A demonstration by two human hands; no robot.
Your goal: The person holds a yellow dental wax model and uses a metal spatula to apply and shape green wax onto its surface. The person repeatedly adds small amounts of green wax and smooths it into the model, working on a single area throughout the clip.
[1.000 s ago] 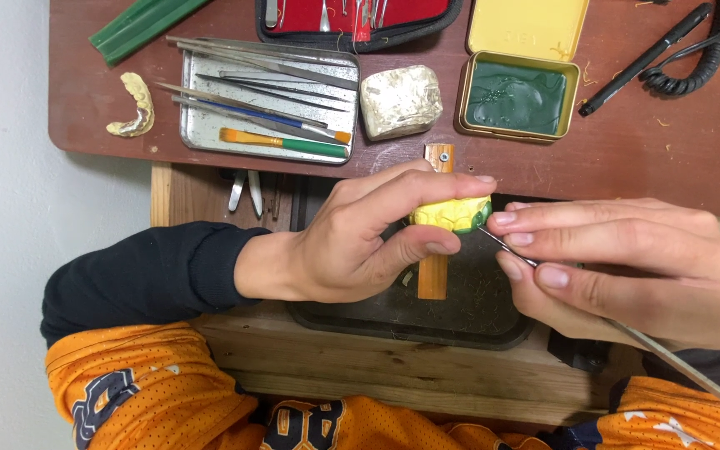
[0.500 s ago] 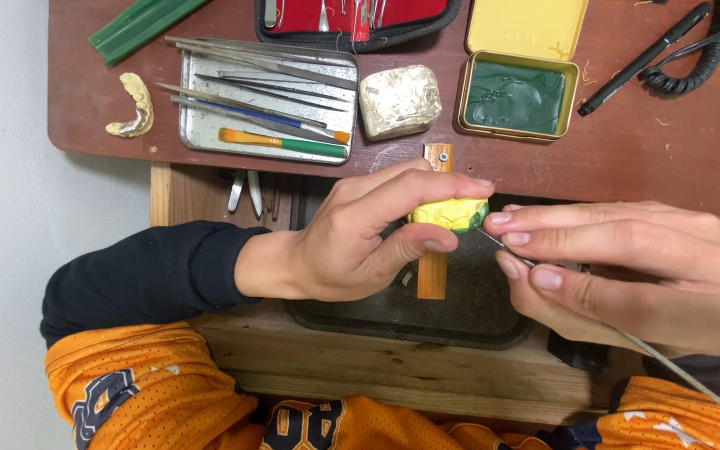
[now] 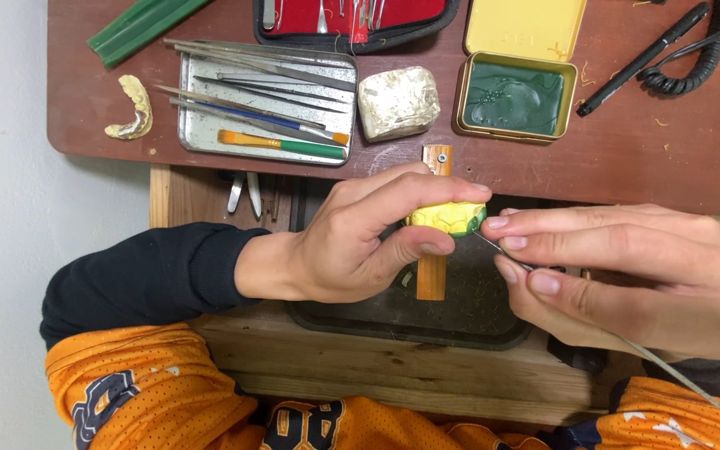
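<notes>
almost nothing has moved since a moment ago: both hands sit in the same spot over the bench, and the thin tool has only shifted a tiny bit against the yellow piece.

the left hand (image 3: 352, 246) is curled shut around a small yellow and green wax piece (image 3: 447, 219). its thumb is under the piece and its fingers lie over the top. the piece sits right above a little wooden peg (image 3: 432, 275) that sticks out from the desk edge.

the right hand (image 3: 627, 279) pinches a thin metal carving tool (image 3: 510, 257) between thumb and fingers, closed tight on it. the tool's sharp tip touches the right end of the wax piece, where a bit of green shows. the long handle runs back past the hand toward the lower right.

how far along is the work? it looks like it is in the middle. the piece already has lines and shapes cut into its yellow top, and small crumbs lie in the dark tray (image 3: 460, 321) under the hands. the tool is still on the wax, so i think there is more shaping to do, but i cannot tell how much.

up on the brown desk (image 3: 693, 150) are a metal tray of tools (image 3: 202, 129), a white lump (image 3: 399, 102), an open yellow tin of green wax (image 3: 517, 98), a pale tooth-shaped cast (image 3: 133, 107) and a black pen on a curly cord (image 3: 639, 60).
</notes>
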